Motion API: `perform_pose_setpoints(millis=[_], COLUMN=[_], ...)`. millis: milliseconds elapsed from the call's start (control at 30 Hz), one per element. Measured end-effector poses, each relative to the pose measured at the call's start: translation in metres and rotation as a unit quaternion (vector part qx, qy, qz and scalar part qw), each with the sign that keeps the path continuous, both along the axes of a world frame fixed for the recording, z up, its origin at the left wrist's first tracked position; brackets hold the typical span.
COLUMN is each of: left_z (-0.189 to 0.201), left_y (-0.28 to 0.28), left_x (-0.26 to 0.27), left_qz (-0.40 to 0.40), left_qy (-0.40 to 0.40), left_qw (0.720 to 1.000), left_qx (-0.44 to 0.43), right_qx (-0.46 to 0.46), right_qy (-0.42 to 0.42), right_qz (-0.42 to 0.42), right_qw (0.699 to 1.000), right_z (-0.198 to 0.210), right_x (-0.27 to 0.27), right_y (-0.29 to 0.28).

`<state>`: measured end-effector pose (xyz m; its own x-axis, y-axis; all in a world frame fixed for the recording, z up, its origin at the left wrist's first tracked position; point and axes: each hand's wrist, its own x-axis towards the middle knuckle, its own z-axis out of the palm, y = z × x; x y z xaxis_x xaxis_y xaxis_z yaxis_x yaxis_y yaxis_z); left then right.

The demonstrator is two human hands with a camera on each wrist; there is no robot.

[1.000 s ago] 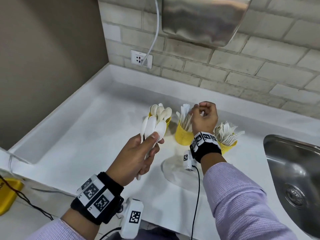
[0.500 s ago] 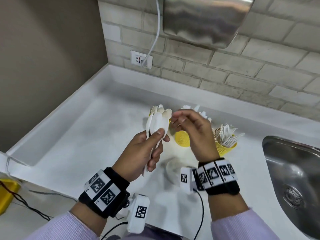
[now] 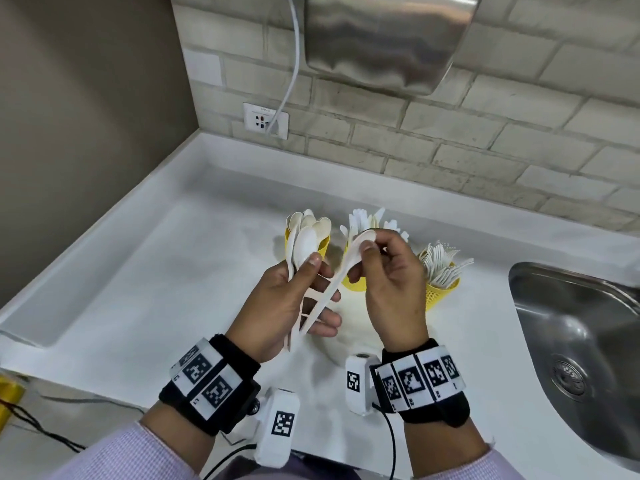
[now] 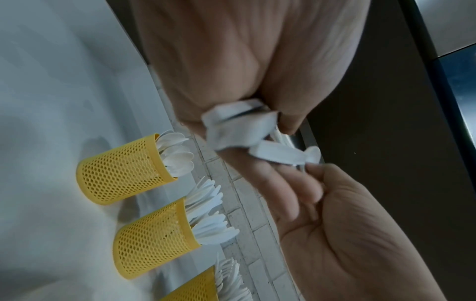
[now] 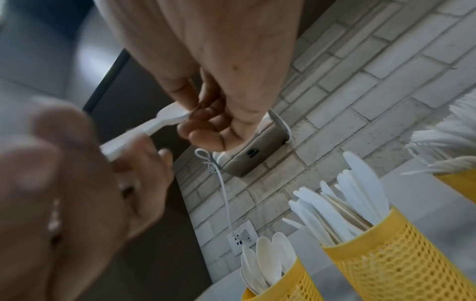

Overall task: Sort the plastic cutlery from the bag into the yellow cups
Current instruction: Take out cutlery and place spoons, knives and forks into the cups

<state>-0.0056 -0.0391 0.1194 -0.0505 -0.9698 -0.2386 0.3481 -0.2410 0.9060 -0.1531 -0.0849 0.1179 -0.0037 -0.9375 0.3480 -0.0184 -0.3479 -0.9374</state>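
Observation:
My left hand [image 3: 304,275] grips a bunch of white plastic spoons [image 3: 304,245] by the handles, bowls up. My right hand [image 3: 369,245] pinches the bowl of one spoon [image 3: 341,271], whose handle still lies across my left fingers. Behind them on the counter stand three yellow mesh cups: the spoon cup [image 3: 323,247], the knife cup [image 3: 356,284] and the fork cup [image 3: 443,294]. The left wrist view shows the spoon handles [image 4: 237,126] bunched in my palm. In the right wrist view my fingers [image 5: 206,114] hold the one spoon [image 5: 159,122].
A steel sink [image 3: 571,341] is set into the white counter [image 3: 156,289] at the right. On the brick wall hang a metal hand dryer [image 3: 388,39] and a socket [image 3: 266,120] with a white cable. A pale plastic sheet [image 3: 346,327] lies under my hands.
My right hand left the knife cup, came back to my left hand and took one spoon by the bowl, drawing it to the right out of the bunch.

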Motion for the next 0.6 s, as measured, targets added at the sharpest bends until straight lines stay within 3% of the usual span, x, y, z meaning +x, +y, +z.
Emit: perform_pose_setpoints(millis=[67, 167, 367, 600], left_z=[-0.002, -0.005, -0.004, 0.011], left_y=[0.000, 0.000, 0.004, 0.015], left_x=[0.002, 0.004, 0.000, -0.002], left_qz=[0.009, 0.018, -0.023, -0.125], left_qy=[0.006, -0.046, -0.113, -0.137], left_qw=[1.000, 0.999, 0.993, 0.981], left_qx=[0.012, 0.012, 0.005, -0.051], right_qx=[0.014, 0.070, 0.108, 0.116], right_qy=[-0.046, -0.087, -0.004, 0.013], right_qz=[-0.030, -0.011, 0.130, 0.155], right_qw=[0.998, 0.994, 0.986, 0.981], right_z=[0.002, 0.008, -0.001, -0.006], right_x=[-0.003, -0.008, 0.001, -0.002], right_y=[-0.002, -0.004, 0.001, 0.008])
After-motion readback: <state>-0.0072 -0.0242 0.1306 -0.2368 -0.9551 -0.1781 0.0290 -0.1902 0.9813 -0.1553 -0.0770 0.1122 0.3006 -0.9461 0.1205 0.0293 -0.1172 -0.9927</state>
